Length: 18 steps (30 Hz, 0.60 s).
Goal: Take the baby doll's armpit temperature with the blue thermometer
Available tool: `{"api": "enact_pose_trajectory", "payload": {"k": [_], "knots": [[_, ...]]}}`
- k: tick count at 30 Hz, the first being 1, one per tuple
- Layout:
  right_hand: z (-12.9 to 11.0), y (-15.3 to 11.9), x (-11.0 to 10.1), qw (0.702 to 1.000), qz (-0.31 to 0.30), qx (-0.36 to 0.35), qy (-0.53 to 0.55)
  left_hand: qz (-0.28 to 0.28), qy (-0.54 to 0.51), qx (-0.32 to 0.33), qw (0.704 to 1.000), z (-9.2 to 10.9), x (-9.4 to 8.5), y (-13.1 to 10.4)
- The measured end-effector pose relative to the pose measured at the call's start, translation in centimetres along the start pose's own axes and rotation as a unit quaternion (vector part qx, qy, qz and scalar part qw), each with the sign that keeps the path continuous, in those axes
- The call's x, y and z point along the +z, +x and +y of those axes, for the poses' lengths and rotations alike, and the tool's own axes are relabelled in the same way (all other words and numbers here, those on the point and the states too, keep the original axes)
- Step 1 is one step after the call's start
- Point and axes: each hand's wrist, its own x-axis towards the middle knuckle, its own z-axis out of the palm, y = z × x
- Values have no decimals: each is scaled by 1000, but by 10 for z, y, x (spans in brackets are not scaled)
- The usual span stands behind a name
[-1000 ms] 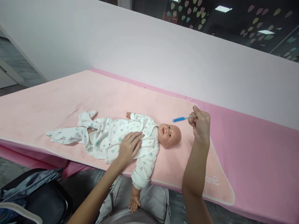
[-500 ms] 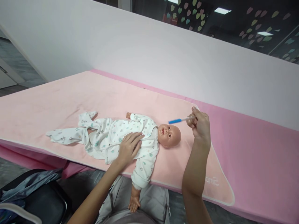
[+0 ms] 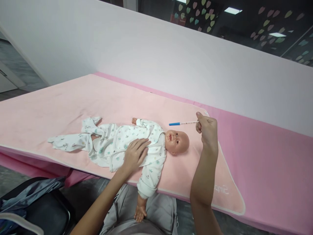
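Head cam: the doll (image 3: 133,132) is flat on its back on a peach mat (image 3: 97,94), head (image 3: 181,142) toward 3 o'clock, legs toward 9. Left hand (image 3: 137,151) lies palm down on its torso, fingers stretched out, not grabbing anything as far as I can see. Right hand (image 3: 204,125) is up between 2 and 3 o'clock from the doll's head, fingers curled tight on one end of what looks like a thermometer (image 3: 181,123), its blue end pointing to 9 and sitting around 12 o'clock of the head. As for progress, I'd call the doll laid out and steadied, the white outfit (image 3: 110,137) is on, and the thermometer is in hand but neither put down nor tucked against the doll. Can't tell if anyone's read it. Edges: the mat's near edge runs close below the doll, and one doll arm (image 3: 149,178) hangs past it toward 6 o'clock over the person's lap (image 3: 161,209), so I'd say sliding that way is tight. More room from 9 to 12, where the mat stretches back to the wall (image 3: 146,55), and at 3, across the pink cloth (image 3: 264,163).
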Motion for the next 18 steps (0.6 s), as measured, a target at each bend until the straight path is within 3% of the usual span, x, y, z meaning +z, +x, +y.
{"api": "enact_pose_trajectory", "payload": {"k": [6,18], "knots": [[0,0,2,999,-33,-5,-26,-1,0,-1,1000,-1,1,0],[-14,-11,0,999,-40,-14,-30,-1,3,1,1000,-1,0,-1]]}}
